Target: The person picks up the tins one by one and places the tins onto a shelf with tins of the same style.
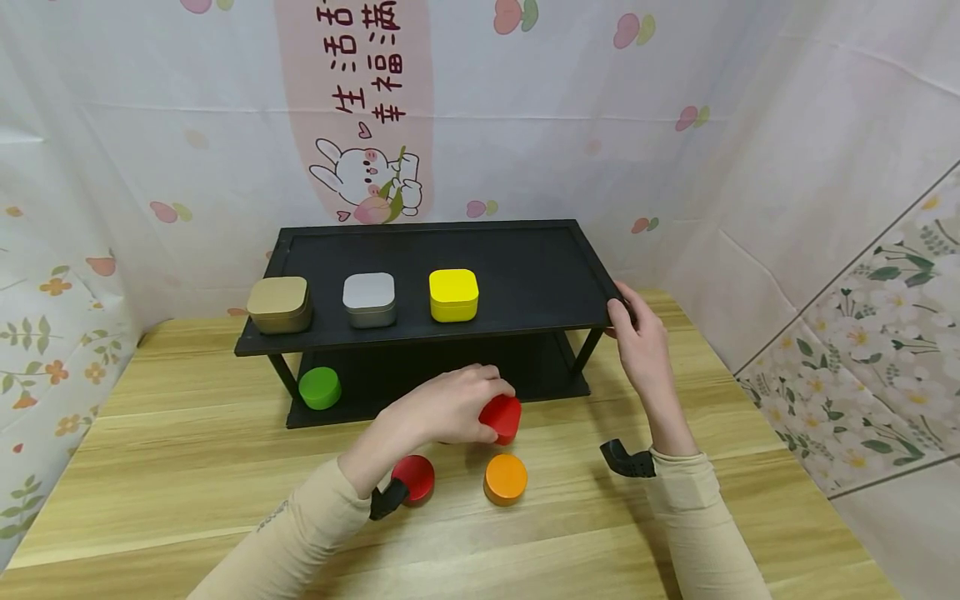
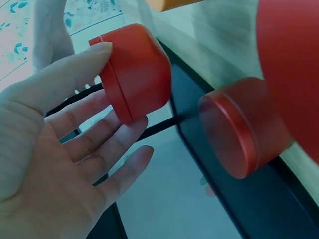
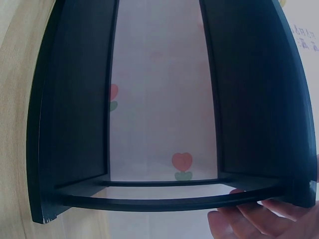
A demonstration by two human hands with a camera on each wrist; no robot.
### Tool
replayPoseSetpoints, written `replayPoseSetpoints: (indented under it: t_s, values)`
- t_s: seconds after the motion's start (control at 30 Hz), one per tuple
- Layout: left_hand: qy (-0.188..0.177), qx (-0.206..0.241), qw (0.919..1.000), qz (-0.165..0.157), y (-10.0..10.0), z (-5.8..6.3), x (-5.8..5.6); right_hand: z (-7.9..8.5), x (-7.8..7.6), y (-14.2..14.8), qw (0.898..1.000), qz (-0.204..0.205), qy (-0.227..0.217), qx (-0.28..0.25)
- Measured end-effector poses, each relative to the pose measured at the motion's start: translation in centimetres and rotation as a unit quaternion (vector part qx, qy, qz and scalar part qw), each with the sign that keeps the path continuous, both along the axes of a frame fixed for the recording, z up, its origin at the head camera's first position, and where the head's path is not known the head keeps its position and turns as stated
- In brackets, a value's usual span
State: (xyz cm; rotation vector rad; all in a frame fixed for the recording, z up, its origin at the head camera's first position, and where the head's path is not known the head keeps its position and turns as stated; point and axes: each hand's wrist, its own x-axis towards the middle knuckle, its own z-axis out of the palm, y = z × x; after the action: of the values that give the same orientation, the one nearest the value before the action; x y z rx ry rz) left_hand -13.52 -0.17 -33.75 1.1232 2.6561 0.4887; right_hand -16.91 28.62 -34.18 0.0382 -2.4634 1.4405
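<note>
My left hand (image 1: 453, 404) pinches a red square-cornered tin (image 2: 137, 74) between thumb and fingers, in front of the lower shelf and above the wooden table. Beneath that wrist a round red tin (image 1: 414, 479) is on the table, and an orange round tin (image 1: 506, 479) sits to its right. The left wrist view shows another round red tin (image 2: 244, 129) beside the hand and a large red surface at its right edge. My right hand (image 1: 641, 337) grips the right end of the black two-tier rack (image 1: 517, 275), fingers under the top board's edge.
Gold (image 1: 280, 305), silver (image 1: 369, 300) and yellow (image 1: 453, 295) square tins stand in a row on the top board. A green round tin (image 1: 320, 388) is at the lower shelf's left end. A patterned curtain (image 1: 540, 150) hangs behind the rack.
</note>
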Motion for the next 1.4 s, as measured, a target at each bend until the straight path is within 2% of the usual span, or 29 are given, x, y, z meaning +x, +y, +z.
replayPoseSetpoints:
  t_s: [0.2, 0.9, 1.2, 1.4]
  values:
    - [-0.010, 0.018, 0.9998, 0.003, -0.2, 1.1, 0.3, 0.0, 0.0, 0.0, 1.000, 0.001, 0.002, 0.000]
    - [-0.013, 0.079, 0.9966, -0.021, -0.6, 3.9, 0.3, 0.1, 0.0, -0.1, 1.000, 0.002, 0.005, 0.003]
    - [-0.005, 0.095, 0.9952, -0.019, -0.4, 5.0, 0.6, 0.1, 0.1, 0.0, 1.000, 0.005, 0.004, 0.002]
    - [0.004, 0.108, 0.9937, -0.029, -0.1, 6.3, 0.5, 0.1, 0.0, 0.0, 1.000, 0.002, 0.007, 0.003]
